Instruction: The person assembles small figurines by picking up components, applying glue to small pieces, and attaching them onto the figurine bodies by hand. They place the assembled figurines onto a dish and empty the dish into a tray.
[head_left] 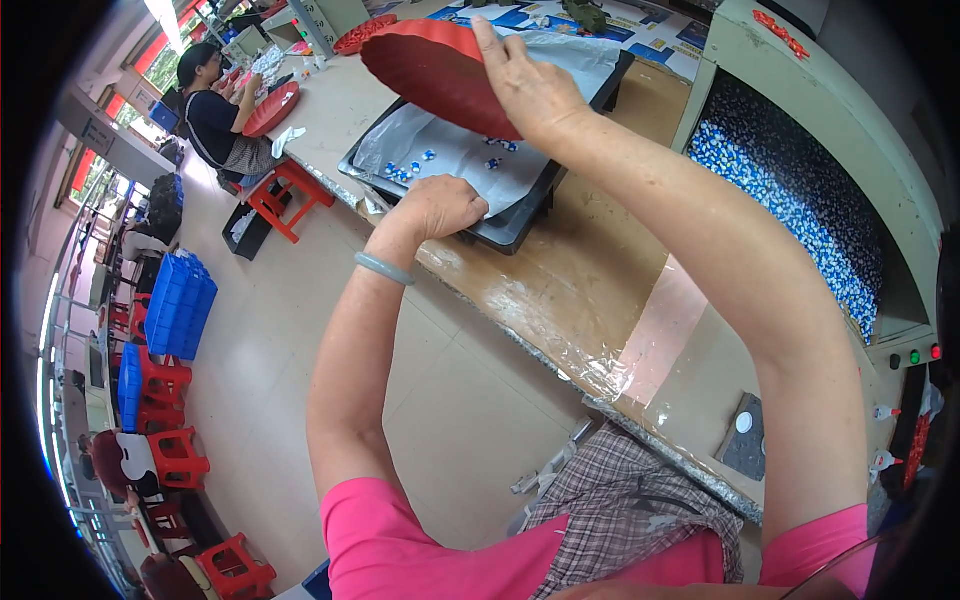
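My right hand [535, 90] is closed on the rim of a red round plastic tray [430, 70] with a fluted edge. That tray is held tilted above a black tray [510, 232] lined with a white sheet [590, 55]. Several small blue-and-white pieces [400, 172] lie scattered on the sheet, below the red one. My left hand [440, 208], a bangle on its wrist, is curled at the near edge of the black tray. Its fingertips are turned away, so what they hold, if anything, is hidden.
At right a pale machine [810, 60] has a dark opening full of blue-and-white pieces [800, 210]. A grey pad [745, 440] lies near the counter's front edge. Far left, a person [215, 110] sits by another red tray [272, 108]; red stools [290, 195] and blue crates [180, 305] stand on the floor.
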